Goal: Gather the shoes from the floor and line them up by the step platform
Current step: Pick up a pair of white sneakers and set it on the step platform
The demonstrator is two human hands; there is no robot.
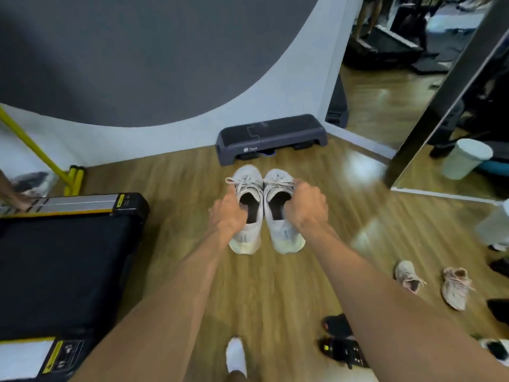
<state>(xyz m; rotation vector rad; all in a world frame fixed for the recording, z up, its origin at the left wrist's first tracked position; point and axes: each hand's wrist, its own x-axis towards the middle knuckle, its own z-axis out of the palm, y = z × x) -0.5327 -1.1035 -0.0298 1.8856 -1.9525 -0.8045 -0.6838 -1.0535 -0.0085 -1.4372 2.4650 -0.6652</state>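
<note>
Two white sneakers sit side by side with toes pointing at the dark step platform [271, 136] against the wall. My left hand [228, 213] grips the left white sneaker [248, 213] at its opening, fingers inside the collar. My right hand [305, 208] grips the right white sneaker [281, 216] the same way. A pair of pale pink sneakers [429, 283] lies loose on the wood floor at the right. A pair of black shoes [340, 340] lies near my right forearm, partly hidden by it.
A black treadmill [63, 260] fills the left side. A yellow frame [55, 166] leans by the wall. Mirrors [385, 92] stand at the right, with a white bin [465, 158] beyond. My white-socked foot [236, 354] is at the bottom. More shoes [495, 351] lie at the right edge.
</note>
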